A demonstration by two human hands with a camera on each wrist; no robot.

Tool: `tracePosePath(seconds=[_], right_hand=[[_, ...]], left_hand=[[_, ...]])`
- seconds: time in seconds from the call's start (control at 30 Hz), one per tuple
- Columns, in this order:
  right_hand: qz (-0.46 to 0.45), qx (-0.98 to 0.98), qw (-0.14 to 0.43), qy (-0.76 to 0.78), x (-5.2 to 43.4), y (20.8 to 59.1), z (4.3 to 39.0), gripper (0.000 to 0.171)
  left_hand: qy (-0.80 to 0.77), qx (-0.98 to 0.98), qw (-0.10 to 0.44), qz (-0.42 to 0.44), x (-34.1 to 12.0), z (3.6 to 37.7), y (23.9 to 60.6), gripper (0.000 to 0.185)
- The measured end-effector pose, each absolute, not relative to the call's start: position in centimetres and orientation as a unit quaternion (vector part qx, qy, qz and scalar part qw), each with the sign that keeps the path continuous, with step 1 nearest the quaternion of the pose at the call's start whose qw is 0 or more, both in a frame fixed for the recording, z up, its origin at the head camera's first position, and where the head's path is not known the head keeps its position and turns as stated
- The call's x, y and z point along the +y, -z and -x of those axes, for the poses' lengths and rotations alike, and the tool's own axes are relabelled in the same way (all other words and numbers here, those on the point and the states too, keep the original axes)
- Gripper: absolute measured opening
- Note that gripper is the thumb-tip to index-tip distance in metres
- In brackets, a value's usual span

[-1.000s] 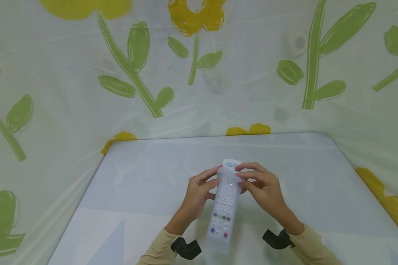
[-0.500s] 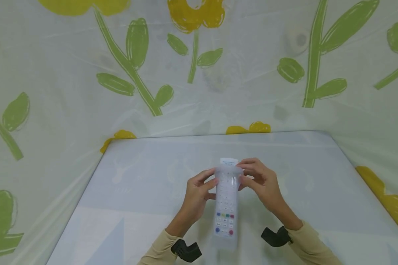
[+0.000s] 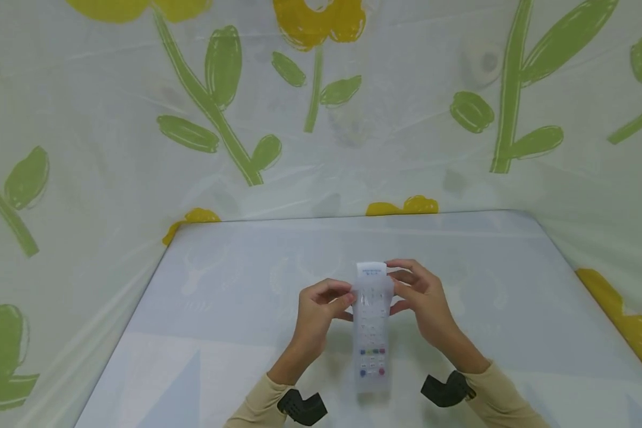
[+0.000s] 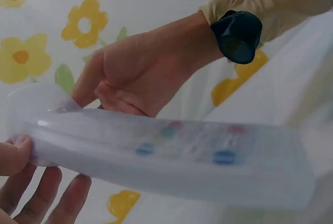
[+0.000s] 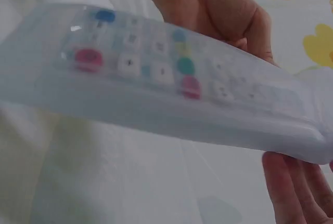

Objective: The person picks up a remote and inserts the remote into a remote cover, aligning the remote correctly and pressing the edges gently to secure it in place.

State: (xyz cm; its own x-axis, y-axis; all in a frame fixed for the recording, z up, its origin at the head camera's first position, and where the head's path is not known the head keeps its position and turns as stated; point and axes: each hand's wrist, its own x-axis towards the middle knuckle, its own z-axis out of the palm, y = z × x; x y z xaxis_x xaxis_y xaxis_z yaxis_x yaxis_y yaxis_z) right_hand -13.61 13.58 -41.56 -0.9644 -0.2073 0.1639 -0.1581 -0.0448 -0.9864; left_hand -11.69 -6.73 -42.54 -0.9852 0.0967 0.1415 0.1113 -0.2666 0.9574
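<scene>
Remote [image 3: 372, 321] btns clear only R-wrist, prob. sleeved

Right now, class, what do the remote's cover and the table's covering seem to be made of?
Cover: likely soft silicone or rubbery plastic, with a frosted, translucent look; the remote's coloured buttons show blurred through it.
Table covering: probably thin plastic sheeting, pale and slightly glossy, with faint creases.

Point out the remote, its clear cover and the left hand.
remote [image 3: 371, 271], head view, bare far end.
clear cover [image 3: 373, 389], head view, empty near end.
left hand [image 3: 315, 309], head view, back of hand.
</scene>
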Motion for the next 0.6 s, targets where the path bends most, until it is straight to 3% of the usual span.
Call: tracePosePath(seconds=[0.27,0.6], right_hand=[[0.138,0.702,-0.01,0.698,13.68,41.74,13.51,0.031],[0.126,0.718,-0.018,0.685,13.29,41.6,12.79,0.032]], left_hand=[[0.77,-0.63,0.028,0.099,-6.29,11.65,42.28,0.011],[0.801,-0.597,-0.017,0.045,-6.11,11.86,42.36,0.013]])
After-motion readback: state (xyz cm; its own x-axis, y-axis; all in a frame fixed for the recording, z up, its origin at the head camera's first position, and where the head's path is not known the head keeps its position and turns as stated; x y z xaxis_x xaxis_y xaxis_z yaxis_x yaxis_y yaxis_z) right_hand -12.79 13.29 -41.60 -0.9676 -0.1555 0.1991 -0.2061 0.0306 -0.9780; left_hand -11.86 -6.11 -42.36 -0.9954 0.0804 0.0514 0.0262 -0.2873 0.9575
